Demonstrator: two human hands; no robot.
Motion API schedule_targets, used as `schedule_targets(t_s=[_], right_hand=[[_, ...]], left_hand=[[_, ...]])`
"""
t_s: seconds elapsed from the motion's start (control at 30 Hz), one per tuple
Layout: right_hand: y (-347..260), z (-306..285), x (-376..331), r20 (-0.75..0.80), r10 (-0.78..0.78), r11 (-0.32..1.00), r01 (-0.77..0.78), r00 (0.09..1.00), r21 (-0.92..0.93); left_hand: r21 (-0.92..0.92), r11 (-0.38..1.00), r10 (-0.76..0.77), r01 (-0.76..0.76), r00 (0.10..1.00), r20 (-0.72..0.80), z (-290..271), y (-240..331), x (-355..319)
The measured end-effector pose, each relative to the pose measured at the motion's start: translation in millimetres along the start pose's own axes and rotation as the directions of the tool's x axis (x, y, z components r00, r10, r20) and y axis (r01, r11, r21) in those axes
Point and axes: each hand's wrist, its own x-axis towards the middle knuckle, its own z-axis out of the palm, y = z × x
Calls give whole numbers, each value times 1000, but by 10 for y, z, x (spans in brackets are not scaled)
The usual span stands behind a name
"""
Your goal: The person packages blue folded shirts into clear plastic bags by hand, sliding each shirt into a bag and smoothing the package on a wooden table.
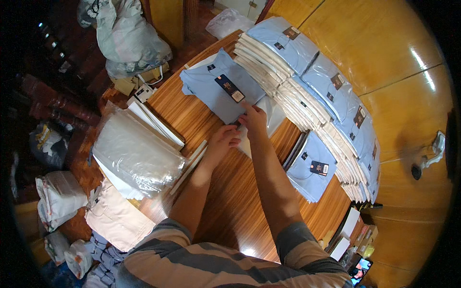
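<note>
A folded light-blue shirt [204,91] lies at the table's far side, with a dark hang tag [229,88] on its front. My right hand [254,120] is closed at the shirt's near right corner, just below the tag, fingers pinched on the edge. Beside it, my left hand [224,142] has its fingers curled in at the shirt's near edge; what they hold, if anything, is hidden. A clear plastic bag [273,114] lies to the right of the shirt and partly under my right hand.
Tall stacks of bagged shirts [312,105] line the table's right side. A smaller pile of folded blue shirts [312,165] sits nearer me. Clear plastic bags [139,149] are piled at left, above a pale pink folded garment [120,216]. Filled sacks [127,38] stand beyond the table.
</note>
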Motion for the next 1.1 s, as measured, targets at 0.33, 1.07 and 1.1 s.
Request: schedule_targets(t_s=[0.33,1.07,1.1], right_hand=[[-226,222,-63,15,-134,990,134,991,-31],[2061,-2692,-3416,-66,-33,997,28,997,-73],[2206,-2770,-3515,-87,-10,993,-1,996,-120]], left_hand=[[-769,560,107,308,894,436,-111,-158,518],[-240,796,-538,555,831,138,-578,-604,-2064],[-227,815,-512,534,845,153,-578,-509,-2233]])
